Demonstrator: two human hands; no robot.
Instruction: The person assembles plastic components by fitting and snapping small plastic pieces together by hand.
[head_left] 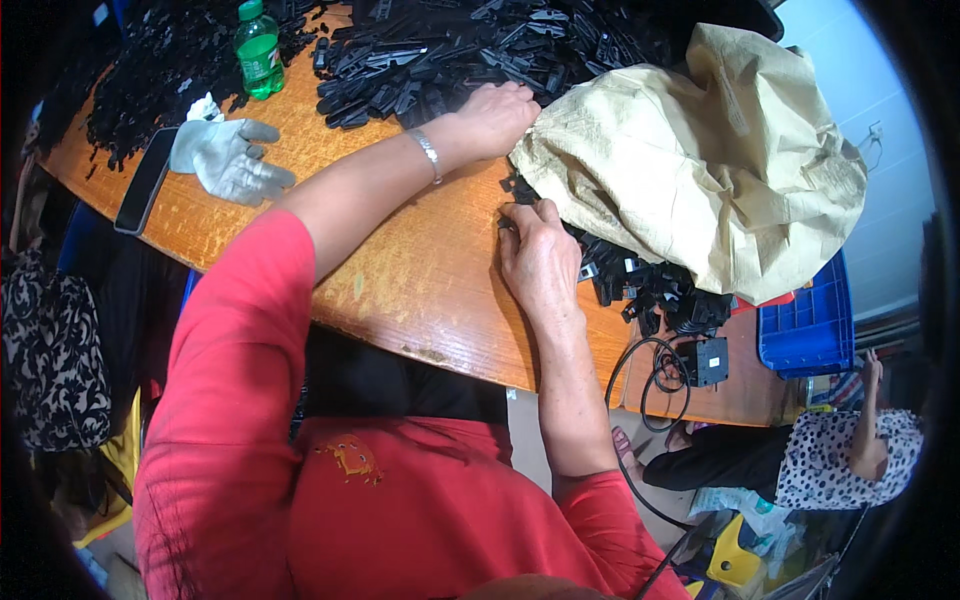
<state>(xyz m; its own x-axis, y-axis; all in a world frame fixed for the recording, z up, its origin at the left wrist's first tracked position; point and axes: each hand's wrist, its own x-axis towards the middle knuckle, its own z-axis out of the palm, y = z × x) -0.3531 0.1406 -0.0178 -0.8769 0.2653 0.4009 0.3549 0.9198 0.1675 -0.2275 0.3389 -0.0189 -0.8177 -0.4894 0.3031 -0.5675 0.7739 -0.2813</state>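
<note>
A crumpled cream woven sack point(720, 170) lies over the right part of the wooden table. At its left edge, beside a big heap of long black plastic parts point(400, 75), my left hand point(498, 118) is closed on the sack's fabric; its fingertips are partly hidden. Nearer to me, my right hand point(541, 252) has its fingers bent and closed at a small dark piece, too covered to name. Next to this hand, small black parts point(660, 290), some with shiny metal bits, spill out from beneath the sack.
On the left are a grey-white work glove point(228, 160), a phone point(147, 180), a green bottle point(259, 50) and a pile of small black pieces point(160, 80). A black cable point(645, 375), a black box point(703, 361) and a blue crate point(806, 320) are at right. Another person point(840, 460) is beyond.
</note>
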